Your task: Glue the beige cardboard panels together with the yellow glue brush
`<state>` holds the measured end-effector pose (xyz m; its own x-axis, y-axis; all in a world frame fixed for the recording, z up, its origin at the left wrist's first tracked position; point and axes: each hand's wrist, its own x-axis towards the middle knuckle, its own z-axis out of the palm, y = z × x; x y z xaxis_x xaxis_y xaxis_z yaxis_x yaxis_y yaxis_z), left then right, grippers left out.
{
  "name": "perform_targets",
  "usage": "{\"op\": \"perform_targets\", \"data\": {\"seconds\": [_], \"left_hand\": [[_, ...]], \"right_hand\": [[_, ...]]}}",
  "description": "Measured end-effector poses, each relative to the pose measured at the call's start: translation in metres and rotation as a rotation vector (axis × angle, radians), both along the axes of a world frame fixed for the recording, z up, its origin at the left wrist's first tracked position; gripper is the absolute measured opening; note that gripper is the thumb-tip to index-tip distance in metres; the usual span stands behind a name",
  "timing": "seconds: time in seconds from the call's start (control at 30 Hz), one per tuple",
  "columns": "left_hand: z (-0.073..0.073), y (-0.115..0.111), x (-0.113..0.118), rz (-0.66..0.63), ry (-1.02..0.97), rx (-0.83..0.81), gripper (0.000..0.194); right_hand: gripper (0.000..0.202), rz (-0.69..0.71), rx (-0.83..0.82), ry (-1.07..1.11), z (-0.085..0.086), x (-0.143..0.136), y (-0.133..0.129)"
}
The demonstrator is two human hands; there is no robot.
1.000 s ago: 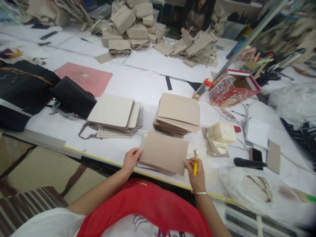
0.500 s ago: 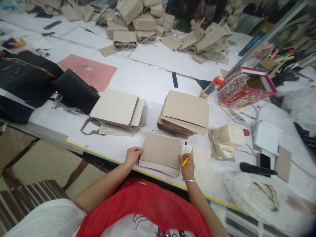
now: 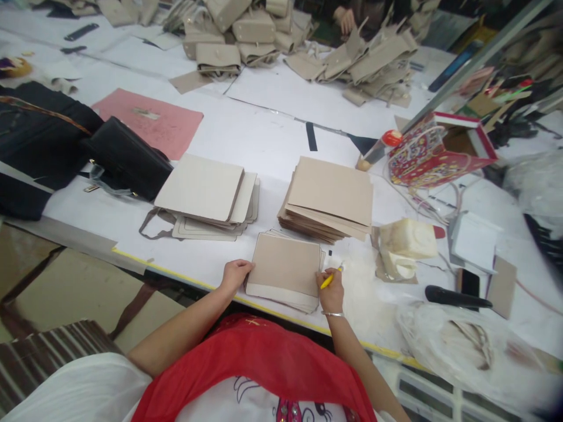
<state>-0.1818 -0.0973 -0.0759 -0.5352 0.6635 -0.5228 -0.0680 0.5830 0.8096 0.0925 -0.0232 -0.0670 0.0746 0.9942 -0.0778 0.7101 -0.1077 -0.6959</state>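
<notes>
In front of me at the table edge lies a small stack of flat panels, with a beige sheet on top and a paler strip along its near side. My left hand pinches the sheet's left edge between thumb and fingers. At the right edge is my right hand, its fingers curled around a yellow pen-like tool and its fingertips against the sheet. The tool's pale tip points away to the right. Just beyond it lies a small black piece.
Behind stand a stack of cream panels and a stack of beige sheets. To the right are a cut-open plastic container, a phone and a plastic bag. A black bag lies left. A co-worker's hand shows at the back.
The yellow tool has tilted flatter in my right hand. Both hands stay at the sheet's sides, and the whole view has shifted slightly. At the back, the co-worker's hand shows more.
</notes>
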Motion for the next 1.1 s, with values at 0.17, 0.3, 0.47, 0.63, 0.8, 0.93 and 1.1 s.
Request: {"op": "perform_targets", "data": {"seconds": [0.17,0.3,0.47,0.63,0.8,0.93,1.1], "left_hand": [[-0.0028,-0.0018,-0.0008,-0.012,0.012,-0.016,0.027],[-0.0046,-0.0017,-0.0009,-0.021,0.007,-0.018,0.027],[-0.0002,-0.0012,0.0006,-0.023,0.024,-0.012,0.028],[0.0002,-0.0007,0.0008,-0.04,0.049,-0.006,0.029],[-0.0033,-0.0001,-0.0003,-0.034,0.051,-0.014,0.028],[-0.0035,0.0008,-0.0006,-0.047,0.085,0.005,0.024],[-0.0037,0.003,-0.0031,-0.069,0.118,-0.01,0.022]], "right_hand": [[0.028,0.003,-0.019,-0.003,0.0038,-0.0017,-0.0007],[0.027,-0.011,-0.043,-0.033,0.0067,-0.0028,-0.0002],[0.025,-0.014,-0.065,-0.026,0.0076,-0.0028,-0.0006],[0.025,-0.036,-0.065,-0.047,0.0048,-0.0029,0.0003],[0.026,-0.045,-0.066,-0.067,0.006,-0.004,0.0017],[0.029,-0.041,-0.083,-0.082,0.0084,-0.005,0.0022],[0.032,-0.052,-0.079,-0.111,0.0066,-0.0065,0.0051]]}}
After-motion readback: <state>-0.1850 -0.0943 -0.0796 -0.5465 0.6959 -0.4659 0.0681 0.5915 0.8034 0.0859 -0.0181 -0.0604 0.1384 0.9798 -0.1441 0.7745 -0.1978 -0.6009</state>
